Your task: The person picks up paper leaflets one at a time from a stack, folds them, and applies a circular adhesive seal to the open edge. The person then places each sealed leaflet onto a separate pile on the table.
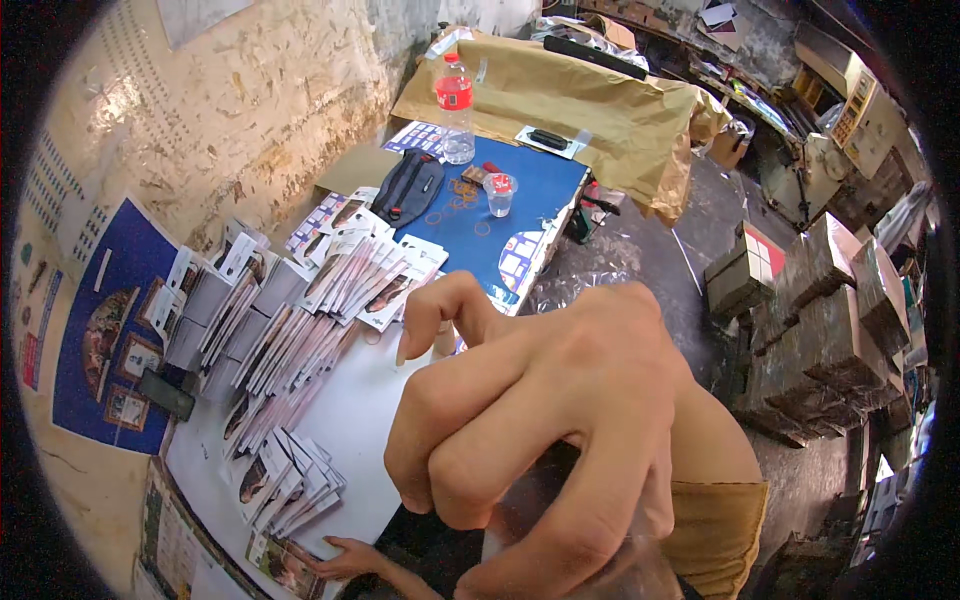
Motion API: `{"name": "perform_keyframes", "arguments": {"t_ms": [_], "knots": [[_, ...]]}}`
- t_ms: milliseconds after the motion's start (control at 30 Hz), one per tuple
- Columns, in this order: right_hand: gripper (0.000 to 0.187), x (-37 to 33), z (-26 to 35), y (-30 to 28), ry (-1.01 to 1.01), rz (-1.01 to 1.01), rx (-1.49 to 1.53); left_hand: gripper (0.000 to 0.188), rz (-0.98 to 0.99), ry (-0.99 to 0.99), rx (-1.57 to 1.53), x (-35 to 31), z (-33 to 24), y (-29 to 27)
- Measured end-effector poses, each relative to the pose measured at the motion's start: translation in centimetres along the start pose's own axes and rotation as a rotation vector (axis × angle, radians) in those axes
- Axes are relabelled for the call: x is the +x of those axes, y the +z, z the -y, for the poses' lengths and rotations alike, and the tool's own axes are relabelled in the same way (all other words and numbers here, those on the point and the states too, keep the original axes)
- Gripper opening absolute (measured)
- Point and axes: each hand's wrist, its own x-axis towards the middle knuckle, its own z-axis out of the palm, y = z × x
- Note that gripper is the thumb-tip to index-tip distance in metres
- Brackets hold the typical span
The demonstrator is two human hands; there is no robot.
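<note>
Very close up, my right hand (560,400) fills the middle of the picture, its back turned up. Its fingers are bent and spread apart, and I see nothing held between them; some fingertips are hidden. At the lower left, my left hand (345,560) is open, fingers stretched out beside a printed picture sheet (285,565) at the table's near edge. Just beyond it lies a fanned pile of printed leaflets (290,485). Longer rows of folded leaflets (285,360) run up the left side of the white tabletop (365,430).
A plastic bottle (456,120), a cup (500,194), a dark pouch (410,187) and several rubber bands (460,192) stand or lie on the blue surface (540,175). Brown paper (570,95) covers the far surface. Wrapped cartons (825,330) are stacked at right; a wall (240,110) bounds the left.
</note>
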Motion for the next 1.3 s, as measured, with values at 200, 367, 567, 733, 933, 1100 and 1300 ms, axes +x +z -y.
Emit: {"name": "perform_keyframes", "arguments": {"t_ms": [200,367,567,733,933,1100,1300], "knots": [[0.047,1.7,2.3,4.6,0.269,-0.573,-0.044,0.058,-0.016,-0.001,-0.055,0.5,0.1,-0.5],[0.038,2.5,3.2,5.6,0.32,-0.705,-0.05,0.06,-0.051,-0.008,-0.088,0.5,-0.2,-1.1],[0.029,2.6,3.2,5.5,0.356,-0.796,-0.054,0.062,-0.077,0.014,-0.138,1.3,-1.9,-2.0],[0.021,1.3,2.6,5.0,0.356,-0.849,-0.045,0.064,-0.106,0.038,-0.174,1.6,-2.4,-2.6],[0.017,-3.1,0.6,4.0,0.303,-0.876,0.036,0.067,-0.124,0.073,-0.212,0.7,0.2,-1.6],[0.029,-9.4,-1.1,3.4,0.33,-0.938,0.156,0.069,-0.082,0.073,-0.197,1.0,-1.8,-3.3],[0.035,-19.2,-2.4,2.0,0.659,-1.278,0.049,0.061,-0.016,0.054,-0.13,1.2,-2.1,-0.8]]}}
